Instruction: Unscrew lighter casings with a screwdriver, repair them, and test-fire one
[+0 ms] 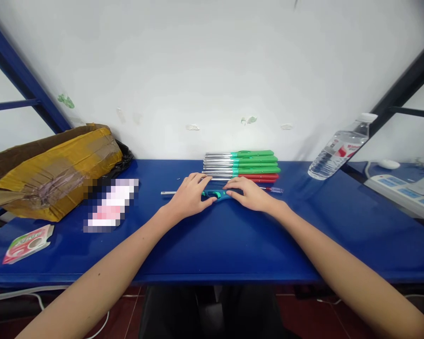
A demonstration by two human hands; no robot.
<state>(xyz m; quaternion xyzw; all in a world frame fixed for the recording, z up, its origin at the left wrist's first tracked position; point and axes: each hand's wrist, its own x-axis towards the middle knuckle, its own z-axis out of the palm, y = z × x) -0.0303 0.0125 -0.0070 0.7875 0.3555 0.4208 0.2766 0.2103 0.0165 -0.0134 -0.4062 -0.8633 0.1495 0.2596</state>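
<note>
A blue long-nosed lighter (226,194) with a green trigger area lies crosswise on the blue table, its metal tube pointing left. My left hand (189,195) is closed around its middle, thumb in front and fingers behind. At the handle end, my right hand (249,194) grips it between thumb and fingers. Just behind my hands, green lighters (257,162) lie side by side in a row, tubes to the left. Red lighters (265,177) lie in front of the green ones, partly hidden by my fingers. A screwdriver (273,189) with a clear purplish handle shows beyond my right hand.
A taped cardboard box (63,165) stands at the left, with a torn printed card (28,243) and a blurred-out item (111,207) near it. To the right a water bottle (342,146) leans tilted. A power strip (403,190) sits at the far right. A white wall (212,70) rises behind.
</note>
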